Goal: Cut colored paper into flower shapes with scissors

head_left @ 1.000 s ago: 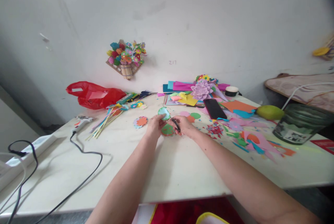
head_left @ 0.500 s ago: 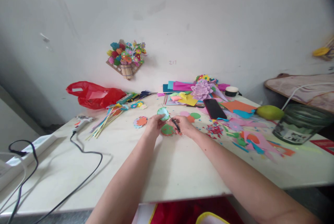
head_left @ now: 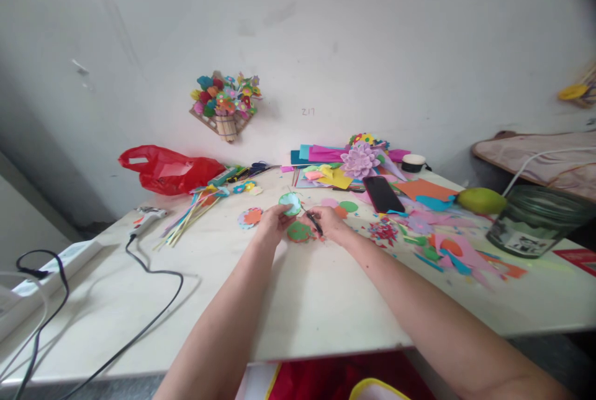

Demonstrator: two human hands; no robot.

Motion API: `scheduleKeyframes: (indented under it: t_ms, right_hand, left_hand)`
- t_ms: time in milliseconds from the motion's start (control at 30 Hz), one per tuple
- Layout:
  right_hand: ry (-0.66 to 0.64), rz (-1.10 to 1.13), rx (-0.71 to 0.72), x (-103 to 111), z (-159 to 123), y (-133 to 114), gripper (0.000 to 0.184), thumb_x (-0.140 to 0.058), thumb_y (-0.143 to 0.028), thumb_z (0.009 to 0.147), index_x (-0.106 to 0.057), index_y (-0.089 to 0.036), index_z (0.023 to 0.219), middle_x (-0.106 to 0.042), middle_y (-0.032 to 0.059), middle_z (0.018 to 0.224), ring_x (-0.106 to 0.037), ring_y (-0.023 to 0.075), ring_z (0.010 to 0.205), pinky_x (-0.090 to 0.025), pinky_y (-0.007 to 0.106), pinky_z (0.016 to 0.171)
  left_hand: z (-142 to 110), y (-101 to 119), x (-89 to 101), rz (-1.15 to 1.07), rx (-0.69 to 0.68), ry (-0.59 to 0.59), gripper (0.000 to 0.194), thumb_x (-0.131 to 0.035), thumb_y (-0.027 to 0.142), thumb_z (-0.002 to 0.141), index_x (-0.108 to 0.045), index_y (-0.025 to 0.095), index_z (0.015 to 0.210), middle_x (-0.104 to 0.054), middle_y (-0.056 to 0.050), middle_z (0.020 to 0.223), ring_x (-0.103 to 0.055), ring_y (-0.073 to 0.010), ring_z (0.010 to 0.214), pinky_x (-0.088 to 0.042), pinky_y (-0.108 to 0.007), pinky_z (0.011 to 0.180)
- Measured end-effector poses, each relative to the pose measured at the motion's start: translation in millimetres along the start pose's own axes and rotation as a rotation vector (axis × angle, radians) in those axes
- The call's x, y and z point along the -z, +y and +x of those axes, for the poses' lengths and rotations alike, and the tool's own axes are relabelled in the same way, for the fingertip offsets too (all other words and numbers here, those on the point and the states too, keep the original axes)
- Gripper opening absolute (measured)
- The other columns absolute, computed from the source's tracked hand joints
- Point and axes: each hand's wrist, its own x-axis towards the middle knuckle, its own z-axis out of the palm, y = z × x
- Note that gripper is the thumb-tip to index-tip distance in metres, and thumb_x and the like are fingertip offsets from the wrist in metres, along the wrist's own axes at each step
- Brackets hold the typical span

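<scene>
Over the middle of the pale, smooth counter (head_left: 316, 313), two hands sit just apart, each closed on something. The left hand (head_left: 274, 220) pinches a scalloped cutout, and the right hand (head_left: 330, 222) grips dark-handled scissors (head_left: 315, 223). Their long axis runs slantwise, away from the person and to the left, so the blades point toward the right edge of the scalloped cutout (head_left: 289, 204); whether they touch it, I cannot tell. Raised at the fingertips, the cutout looks thin and sheet-like, perhaps foam, green-edged with a pale blue middle; the left hand is nearer it. Between the hands, flat below the cutout, lies a green disc (head_left: 299, 232). Beyond the left hand rests a wavy orange flower shape (head_left: 252, 217). Small red and blue snippets (head_left: 382, 231) form a loose heap to the right.
</scene>
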Motion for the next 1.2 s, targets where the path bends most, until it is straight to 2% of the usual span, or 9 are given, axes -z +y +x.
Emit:
scheduleKeyframes:
  t_ms: [267,700,800,967,1200]
  right_hand:
    - [-0.025,0.061,-0.034,2.3,-0.1,-3.4,0.029,-0.071,-0.041,0.064,-0.060,-0.015,0.066,-0.043,-0.0078,0.038,-0.037,0.0065,0.028,-0.026,0.020,0.029]
    - [-0.016,0.099,-0.027,4.4,8.2,6.4,0.030,-0.068,-0.043,0.070,-0.061,-0.014,0.063,-0.043,-0.0054,0.038,-0.037,0.0070,0.030,-0.027,0.020,0.030]
    - [-0.019,0.086,-0.020,4.8,6.6,4.5,0.030,-0.071,-0.042,0.067,-0.061,-0.014,0.063,-0.042,-0.0061,0.037,-0.036,0.0065,0.030,-0.027,0.019,0.030]
    - [-0.020,0.014,-0.015,5.8,0.2,-2.9,0.032,-0.081,-0.035,0.055,-0.060,-0.013,0.065,-0.042,-0.0081,0.037,-0.036,0.0047,0.031,-0.027,0.018,0.031]
    - [-0.049,0.030,-0.036,7.7,-3.6,-4.9,0.031,-0.079,-0.035,0.060,-0.058,-0.013,0.066,-0.043,-0.0071,0.040,-0.036,0.0045,0.032,-0.030,0.017,0.031]
  left_hand:
    - [-0.5,4.0,2.6,-0.006,0.009,0.019,0.013,-0.060,0.004,0.068,-0.062,0.010,0.079,-0.067,-0.006,0.064,-0.063,-0.0136,0.052,-0.053,-0.024,0.054]
    - [1.9,6.4,6.2,-0.038,0.052,0.028,0.014,-0.058,0.004,0.070,-0.061,0.010,0.082,-0.066,-0.006,0.066,-0.063,-0.0145,0.055,-0.055,-0.025,0.055]
    - [1.9,7.9,7.0,-0.052,0.067,0.033,0.013,-0.057,0.004,0.072,-0.061,0.011,0.082,-0.066,-0.006,0.065,-0.062,-0.0136,0.054,-0.055,-0.024,0.055]
    - [2.8,8.9,8.8,-0.054,0.073,0.036,0.016,-0.057,0.004,0.071,-0.061,0.011,0.084,-0.066,-0.005,0.065,-0.063,-0.0138,0.054,-0.055,-0.024,0.055]
    - [7.3,6.1,12.3,-0.031,-0.003,0.031,0.013,-0.057,0.002,0.069,-0.060,0.012,0.077,-0.066,-0.006,0.065,-0.064,-0.0145,0.055,-0.055,-0.024,0.055]
